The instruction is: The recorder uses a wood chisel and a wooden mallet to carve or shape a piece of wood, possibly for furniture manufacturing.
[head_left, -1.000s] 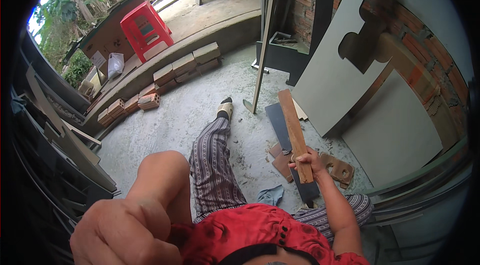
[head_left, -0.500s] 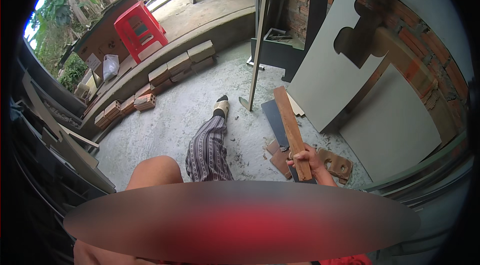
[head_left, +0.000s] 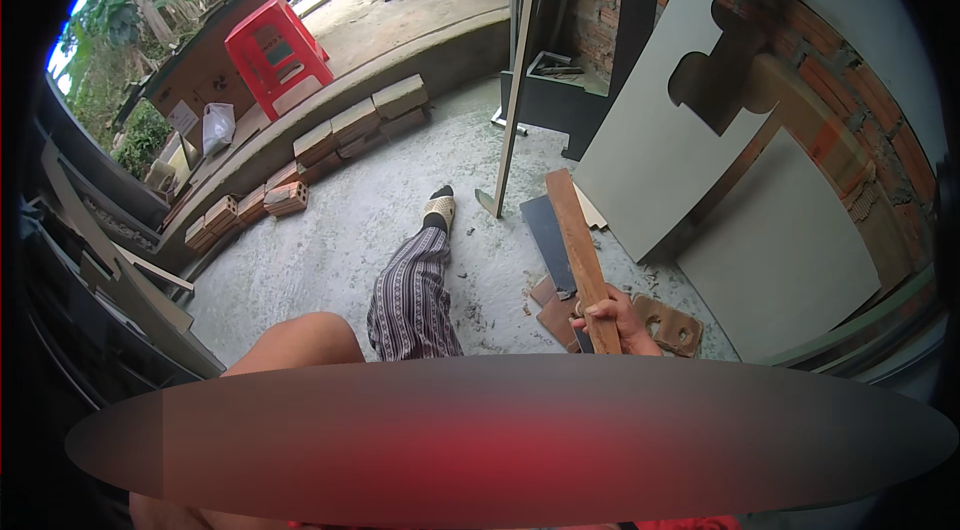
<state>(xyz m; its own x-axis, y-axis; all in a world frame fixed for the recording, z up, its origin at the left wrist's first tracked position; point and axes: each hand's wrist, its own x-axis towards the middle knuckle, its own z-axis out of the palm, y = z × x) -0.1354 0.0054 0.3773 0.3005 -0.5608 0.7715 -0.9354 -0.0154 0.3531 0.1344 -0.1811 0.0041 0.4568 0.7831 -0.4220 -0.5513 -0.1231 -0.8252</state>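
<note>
My right hand (head_left: 621, 320) is closed around the lower part of a long, narrow brown wooden board (head_left: 580, 248). The board stands tilted, its far end pointing up and away from me. A dark flat panel (head_left: 548, 240) and reddish-brown tiles (head_left: 556, 318) lie on the floor just behind and left of the board. Beside my right hand rests a brown brick with holes (head_left: 672, 326). My left hand does not show. A blurred patch covers the lower part of the view and hides my lap.
A row of bricks (head_left: 316, 144) runs along the raised concrete step. A red plastic stool (head_left: 276, 60) stands on that step at the left. Large white cut-out panels (head_left: 640, 150) lean on the right wall. A thin upright post (head_left: 514, 120) stands ahead.
The view has shifted slightly. My right hand and the wooden board have barely moved, and the grip is unchanged.
</note>
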